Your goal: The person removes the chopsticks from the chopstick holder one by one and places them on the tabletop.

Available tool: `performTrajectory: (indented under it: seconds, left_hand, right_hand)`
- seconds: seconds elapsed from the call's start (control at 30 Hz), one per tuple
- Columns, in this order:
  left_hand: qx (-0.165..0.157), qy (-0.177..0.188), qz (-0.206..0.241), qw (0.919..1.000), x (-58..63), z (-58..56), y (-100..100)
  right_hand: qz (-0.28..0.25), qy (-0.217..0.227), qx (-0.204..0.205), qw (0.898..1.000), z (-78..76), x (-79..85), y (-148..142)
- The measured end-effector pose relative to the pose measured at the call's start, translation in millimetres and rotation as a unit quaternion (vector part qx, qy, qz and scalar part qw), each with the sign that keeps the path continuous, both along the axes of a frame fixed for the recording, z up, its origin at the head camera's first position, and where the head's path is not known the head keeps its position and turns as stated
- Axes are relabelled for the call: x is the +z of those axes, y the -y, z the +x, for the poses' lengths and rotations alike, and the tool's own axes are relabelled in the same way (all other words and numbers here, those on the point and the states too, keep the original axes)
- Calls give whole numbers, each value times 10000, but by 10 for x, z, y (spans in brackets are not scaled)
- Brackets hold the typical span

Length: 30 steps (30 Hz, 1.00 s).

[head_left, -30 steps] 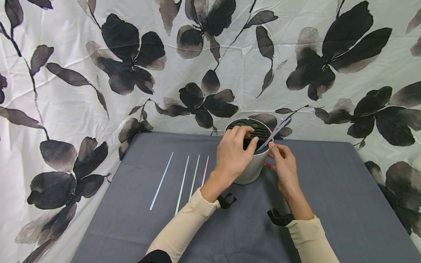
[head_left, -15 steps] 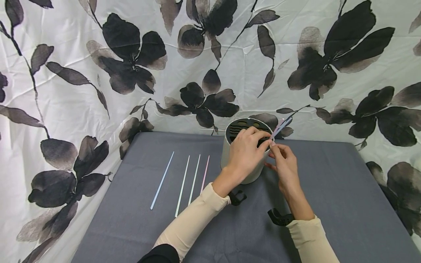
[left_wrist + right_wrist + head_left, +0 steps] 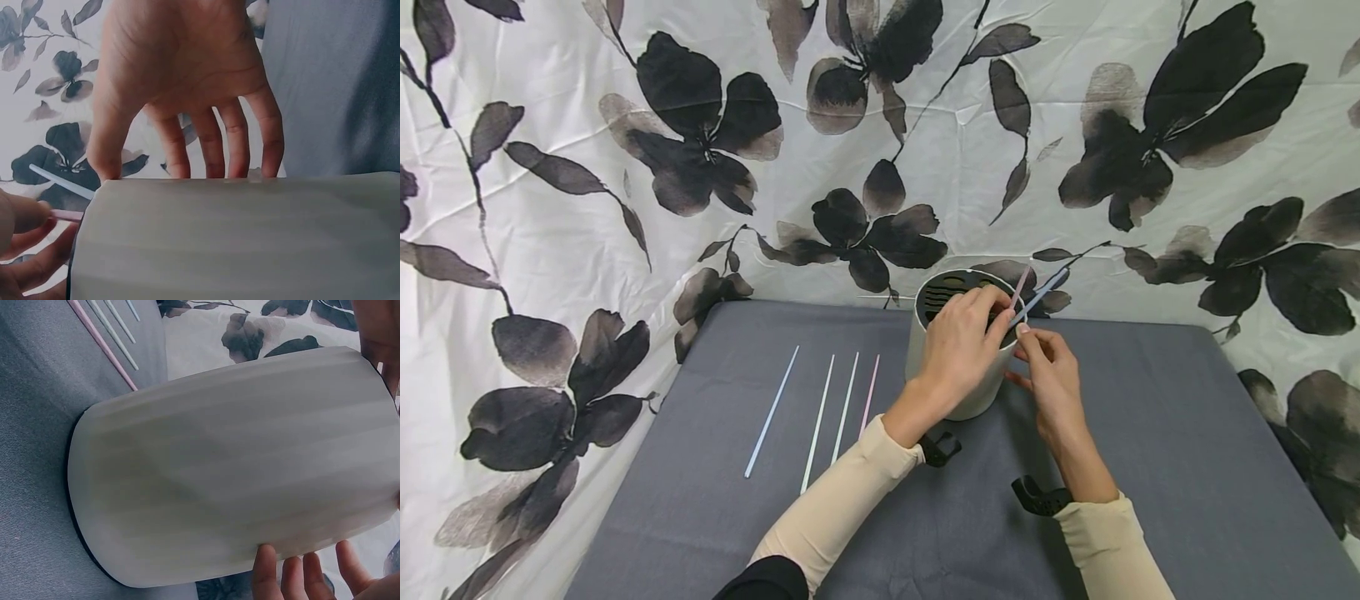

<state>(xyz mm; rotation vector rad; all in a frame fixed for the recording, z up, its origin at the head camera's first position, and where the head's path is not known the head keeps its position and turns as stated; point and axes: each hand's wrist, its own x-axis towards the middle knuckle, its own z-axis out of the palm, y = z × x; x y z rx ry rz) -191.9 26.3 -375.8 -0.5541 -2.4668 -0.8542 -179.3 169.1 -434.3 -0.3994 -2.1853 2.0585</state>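
Observation:
A pale grey round container (image 3: 970, 392) stands on the table, its black slotted insert (image 3: 947, 287) partly hidden by my left hand (image 3: 966, 337). At the rim, my left fingers pinch a pink straw (image 3: 69, 215), which points up in the head view. Close beside it, a blue straw (image 3: 1047, 292) leans out over the right side of the rim. My right hand (image 3: 1051, 367) is at the container's right side. In the right wrist view, its fairly straight fingers (image 3: 265, 562) touch the outer wall. Its thumb lies right at the rim.
Left of the container, a blue straw (image 3: 772, 410), two pale green straws (image 3: 817, 421) and a pink straw (image 3: 870, 387) lie spaced apart on the grey tabletop (image 3: 1180, 433). Behind the table hangs a floral cloth (image 3: 970, 167). My left forearm (image 3: 831, 517) overlaps the near straws.
My left hand has moved right along the rim to the leaning straws. The pink straw has swung left, more upright and away from the blue one. My right hand has stayed in place.

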Motion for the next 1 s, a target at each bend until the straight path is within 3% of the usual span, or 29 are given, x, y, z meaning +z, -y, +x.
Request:
performTrajectory:
  seconds: [0.23, 0.57, 0.67, 0.83, 1.0]
  left_hand:
    - [-305, -177, 768, 9964, 56, 2, 51]
    - [-583, -906, 1575, 9816, 229, 83, 183]
    - [-836, -896, 1960, 9729, 311, 140, 234]
    - [-1240, -818, 2680, 9519, 461, 248, 326]
    - [-1349, -897, 3221, 9328, 601, 326, 423]
  right_hand:
    - [48, 79, -1, 10000, 6, -7, 0]
    - [71, 64, -85, 9999, 29, -7, 17]
    - [68, 76, -107, 9999, 45, -8, 23]
    - [34, 91, -130, 9999, 72, -2, 30]
    - [13, 107, -144, 9998, 98, 6, 44]
